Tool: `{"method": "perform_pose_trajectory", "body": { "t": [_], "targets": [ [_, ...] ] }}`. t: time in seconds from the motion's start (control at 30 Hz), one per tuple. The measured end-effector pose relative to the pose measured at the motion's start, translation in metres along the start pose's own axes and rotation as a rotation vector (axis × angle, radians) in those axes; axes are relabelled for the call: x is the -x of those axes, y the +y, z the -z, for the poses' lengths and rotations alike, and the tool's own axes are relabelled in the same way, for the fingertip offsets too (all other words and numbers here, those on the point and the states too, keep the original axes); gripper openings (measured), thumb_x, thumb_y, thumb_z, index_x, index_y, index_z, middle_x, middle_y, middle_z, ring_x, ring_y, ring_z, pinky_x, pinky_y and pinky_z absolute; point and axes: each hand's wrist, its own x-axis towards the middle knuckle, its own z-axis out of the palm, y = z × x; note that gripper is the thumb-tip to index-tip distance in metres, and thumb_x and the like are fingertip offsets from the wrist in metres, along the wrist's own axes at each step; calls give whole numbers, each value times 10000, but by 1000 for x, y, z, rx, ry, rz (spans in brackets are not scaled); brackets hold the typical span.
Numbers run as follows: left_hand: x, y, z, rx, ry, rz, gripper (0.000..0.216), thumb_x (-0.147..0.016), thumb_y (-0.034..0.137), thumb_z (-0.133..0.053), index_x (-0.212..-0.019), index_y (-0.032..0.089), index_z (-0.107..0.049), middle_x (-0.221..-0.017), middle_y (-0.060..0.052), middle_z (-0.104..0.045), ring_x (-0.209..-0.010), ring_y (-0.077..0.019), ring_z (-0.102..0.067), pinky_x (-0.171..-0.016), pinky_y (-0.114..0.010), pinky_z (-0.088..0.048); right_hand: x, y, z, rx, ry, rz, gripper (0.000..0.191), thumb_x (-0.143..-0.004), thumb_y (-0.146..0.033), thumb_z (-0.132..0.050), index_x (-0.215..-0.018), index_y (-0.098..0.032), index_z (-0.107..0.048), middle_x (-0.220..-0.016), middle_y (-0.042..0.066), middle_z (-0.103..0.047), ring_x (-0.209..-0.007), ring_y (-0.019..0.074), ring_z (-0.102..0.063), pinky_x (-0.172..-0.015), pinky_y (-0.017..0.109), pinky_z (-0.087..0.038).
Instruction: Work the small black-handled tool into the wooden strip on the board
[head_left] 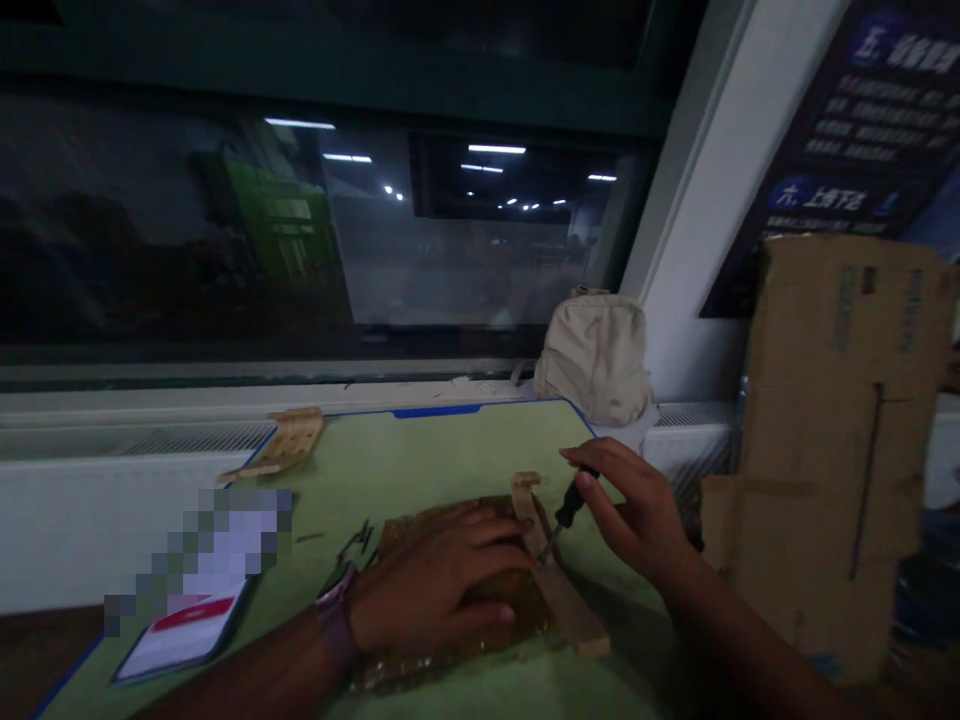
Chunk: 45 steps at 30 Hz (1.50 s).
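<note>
My right hand (630, 510) pinches the black handle of a screwdriver (571, 503). The screwdriver leans, its metal shaft pointing down and left to the face of a narrow wooden piece (571, 605). That piece has a curled far end and lies along the right side of a brown, tape-wrapped slab (517, 612). Across the slab, my left hand (450, 570) rests palm down, fingers stretched out, with fingertips against the wooden piece beside the screwdriver tip. Whether a screw sits under the tip is too small to tell.
A light green table (367, 445) carries a phone (202, 610), small dark metal bits (356, 545) and a curved wooden part (292, 440) at the back left. A beige backpack (596, 355) stands behind it, and a tall cardboard piece (817, 440) is at the right.
</note>
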Motion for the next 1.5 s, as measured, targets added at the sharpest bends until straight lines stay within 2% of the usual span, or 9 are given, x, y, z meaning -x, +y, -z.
{"method": "perform_pose_trajectory", "body": {
  "t": [0.17,0.33,0.53,0.63,0.77,0.93,1.13,1.3,1.5],
  "targets": [
    [0,2,5,-11,-13,-24,505,-1125,630,-532,-1497,301,-626,-1613,-70,-599,-1515,-314,-529,-1297,-475,-389,11,-6,-4,-359,-160,-89,426,-1135,-322,-534,-1552,-357,-612,-1339,100,-816,-1277,219,-764,-1076,393,-619],
    [2,0,5,-65,-42,-50,512,-1147,623,-503,-1534,298,-586,-1691,-69,-525,-1585,-308,-460,-1335,-482,-346,12,-16,-8,-699,-162,-227,271,-1101,-351,-635,-1353,-354,-733,-1057,45,-830,-950,159,-814,-816,283,-651],
    [5,-1,2,-73,-13,-62,483,-1161,601,-478,-1545,318,-559,-1686,-73,-528,-1569,-305,-481,-1308,-497,-389,6,-6,-10,-284,29,-81,124,-1002,-259,-756,-1125,-273,-767,-918,38,-737,-848,179,-730,-745,289,-607],
    [4,0,3,-99,-17,-51,455,-1153,580,-519,-1502,300,-598,-1641,-76,-576,-1532,-308,-522,-1294,-481,-410,5,0,-5,-136,-17,-48,256,-1011,-207,-706,-1258,-264,-746,-1045,86,-783,-970,218,-766,-839,336,-639],
    [4,-1,6,-85,-46,-38,499,-1139,619,-530,-1530,315,-591,-1649,-67,-572,-1530,-320,-526,-1295,-484,-415,7,1,-2,-299,-129,-87,376,-1084,-244,-618,-1449,-299,-694,-1278,119,-815,-1215,238,-771,-1036,406,-630],
    [2,-3,6,-74,-85,-4,542,-1113,660,-558,-1574,375,-555,-1694,-46,-530,-1579,-343,-469,-1320,-551,-367,13,-2,-11,-676,-97,-225,203,-1049,-328,-714,-1235,-307,-794,-1074,77,-804,-1003,192,-797,-862,327,-653],
    [1,1,8,-62,-70,-4,562,-1124,705,-480,-1528,334,-602,-1650,-66,-576,-1552,-319,-501,-1318,-495,-374,12,-2,-13,-445,22,-151,141,-984,-259,-780,-1117,-298,-751,-957,25,-675,-881,157,-698,-757,246,-593],
    [2,1,7,-86,-69,-7,519,-1127,663,-523,-1519,332,-601,-1671,-56,-556,-1558,-316,-501,-1324,-503,-371,11,0,-4,-275,35,-109,190,-937,-186,-811,-1063,-275,-700,-979,35,-717,-850,164,-722,-734,248,-607],
    [1,-1,5,-43,-55,-28,516,-1129,630,-546,-1557,341,-567,-1707,-55,-512,-1615,-320,-424,-1346,-529,-326,13,-5,-1,-629,-167,-192,265,-1049,-386,-705,-1287,-278,-750,-1157,131,-817,-1127,248,-808,-945,421,-669]
  ]
}}
